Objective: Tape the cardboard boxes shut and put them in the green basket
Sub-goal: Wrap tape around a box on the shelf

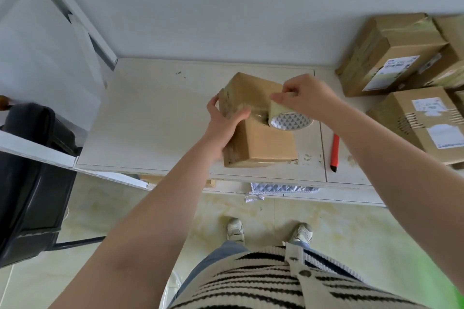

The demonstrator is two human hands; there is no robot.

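Clothing: a striped black-and-cream knit top [263,281] and blue jeans [213,261] fill the bottom edge, with two pale sneakers [235,229] on the glossy tiled floor [339,231].
Green edge: a blurred green shape [449,271] shows at the lower right corner; what it is cannot be told.
Chair: a black chair [30,183] stands at the left, beside the table's corner.
Table: a pale table [155,113] with scuffed marks runs across the middle, against a white wall [226,7].
Red tool: a slim red tool with a dark tip [334,153] lies flat on the table, right of the box and apart from it.
Cardboard box: a small brown cardboard box [263,143] stands on the table near its front edge, clear tape already glinting along its left side.
Left hand: the left hand [222,123] grips the box's upper left edge, thumb across the top and fingers wrapped down the side.
Right hand: the right hand [306,98] is clenched around a tape roll [288,118], pinching its top rim.
Tape roll: it rests against the box's upper right face, its patterned core facing the camera; a clear strip stretches from it toward the left thumb.
Stacked parcels: several larger cardboard boxes [391,57] with white labels are piled at the table's far right, well apart from the hands.
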